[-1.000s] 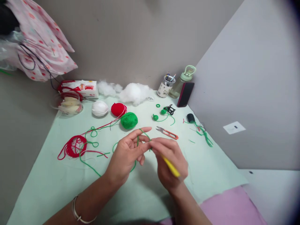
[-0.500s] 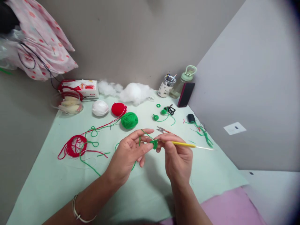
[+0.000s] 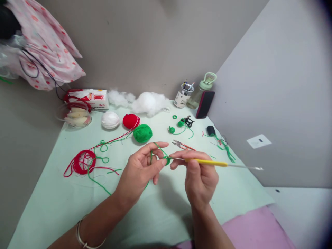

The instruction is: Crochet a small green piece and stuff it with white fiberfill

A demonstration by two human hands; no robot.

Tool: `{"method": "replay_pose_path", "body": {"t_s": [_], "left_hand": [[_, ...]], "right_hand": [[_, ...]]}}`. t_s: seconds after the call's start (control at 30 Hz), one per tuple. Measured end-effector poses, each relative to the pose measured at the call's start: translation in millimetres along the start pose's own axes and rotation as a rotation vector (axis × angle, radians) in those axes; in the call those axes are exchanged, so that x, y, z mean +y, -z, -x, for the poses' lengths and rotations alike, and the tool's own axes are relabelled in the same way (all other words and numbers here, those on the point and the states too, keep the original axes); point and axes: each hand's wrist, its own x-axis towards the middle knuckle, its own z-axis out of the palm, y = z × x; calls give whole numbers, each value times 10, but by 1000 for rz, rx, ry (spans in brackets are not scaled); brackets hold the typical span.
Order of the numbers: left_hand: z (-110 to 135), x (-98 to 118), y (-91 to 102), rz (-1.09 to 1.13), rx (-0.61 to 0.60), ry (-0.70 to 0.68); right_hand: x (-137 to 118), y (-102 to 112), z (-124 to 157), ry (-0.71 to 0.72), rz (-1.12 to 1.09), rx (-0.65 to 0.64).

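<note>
My left hand (image 3: 141, 166) pinches a small green crochet piece (image 3: 166, 160) between thumb and fingers. Green yarn runs over its raised index finger down to the piece. In my right hand (image 3: 201, 176) is a crochet hook (image 3: 211, 162) with a yellow handle, closed in by thumb and fingers. The hook's near tip meets the green piece, though the fine contact is too small to make out; its other metal end points right. Behind the hands lie a green yarn ball (image 3: 143, 134) and small thread snips (image 3: 183, 145) with orange handles.
At left are a red yarn coil (image 3: 84, 162) and loose green strands. Further back stand a red yarn ball (image 3: 131, 121), a white yarn ball (image 3: 110, 120), fluffy stuffing (image 3: 150, 103), a pen cup (image 3: 183, 97), a bottle (image 3: 195, 97) and a phone (image 3: 205, 104). Small green pieces (image 3: 171, 130) lie mid-table.
My right hand has moved a little to the right with the hook, drawing its tip back to the edge of the green piece. My left hand has shifted slightly left.
</note>
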Motion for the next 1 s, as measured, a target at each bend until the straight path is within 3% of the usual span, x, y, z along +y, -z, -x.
{"method": "replay_pose_path", "body": {"t_s": [0.23,0.37,0.47,0.53,0.63,0.7,0.83,0.93,1.0], "left_hand": [[16,6,-58,-52,118,-59],[-5,-10,-50,224,16,108],[-40,12,-15,396,-62,248],[-53,31,-1,399,-59,233],[-43,27,-15,310,-48,160],[-28,0,-40,238,-46,115],[-14,-60,-68,191,12,61],[-29,-58,-48,279,-31,140],[-48,-37,-24,353,-72,215]], "right_hand": [[101,46,79,317,370,-128],[124,37,126,458,606,-125],[84,20,70,345,446,-33],[53,5,2,194,248,33],[30,-33,-68,22,51,31],[33,-61,-60,44,93,-12],[64,-70,50,265,377,-60],[80,-27,88,391,514,-75],[70,6,53,332,449,-35]]}}
